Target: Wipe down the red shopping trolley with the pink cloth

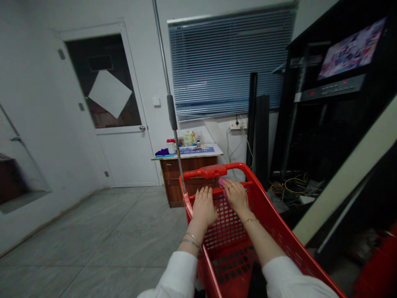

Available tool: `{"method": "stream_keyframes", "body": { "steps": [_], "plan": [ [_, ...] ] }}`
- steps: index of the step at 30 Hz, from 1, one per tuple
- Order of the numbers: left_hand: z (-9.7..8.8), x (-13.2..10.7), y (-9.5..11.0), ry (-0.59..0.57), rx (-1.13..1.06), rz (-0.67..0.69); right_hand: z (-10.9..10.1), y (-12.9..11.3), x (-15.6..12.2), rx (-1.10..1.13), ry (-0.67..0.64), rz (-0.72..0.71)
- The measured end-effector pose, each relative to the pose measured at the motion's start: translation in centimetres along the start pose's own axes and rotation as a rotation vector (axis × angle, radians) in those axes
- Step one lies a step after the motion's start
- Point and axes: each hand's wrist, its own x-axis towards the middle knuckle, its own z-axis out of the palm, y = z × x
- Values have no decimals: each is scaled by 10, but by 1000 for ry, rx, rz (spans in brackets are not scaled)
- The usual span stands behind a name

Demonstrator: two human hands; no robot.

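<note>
A red plastic shopping cart [269,207] stands right in front of me, with its handle bar at the far end. My left hand [204,207] is on the top rail of the cart's far panel, its fingers bent over the edge. Beside it, my right hand [237,198] presses a small pink cloth [222,182] against the same rail; most of the cloth is hidden under the fingers. A metal pole [164,62] with a grey grip rises from the cart's left corner, close to my left hand.
Behind the cart is a wooden cabinet [173,176] with bottles and a red-lidded jar [170,146] on its top. A dark rack [287,120] with a lit screen and tangled cables stands right. A slanted pale board [347,182] is nearby. Grey floor [102,244] extends left towards a white door [127,159].
</note>
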Motion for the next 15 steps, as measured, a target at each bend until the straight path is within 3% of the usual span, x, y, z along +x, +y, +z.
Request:
{"method": "stream_keyframes", "body": {
  "steps": [4, 8, 11, 13, 15],
  "plan": [
    [0, 0, 0, 6, 4, 7, 0, 6, 1, -61, 70, 188],
    [-1, 0, 1, -9, 11, -3, 4, -16, -3, -11, 39, 68],
    [-2, 0, 1, -18, 7, -7, -3, -4, -1, 32, -35, -47],
    [-2, 0, 1, -18, 5, -6, -7, 9, 3, 18, -55, -19],
    [-2, 1, 1, -16, 9, -5, -7, 10, 5, -26, -11, 102]
  ]
}}
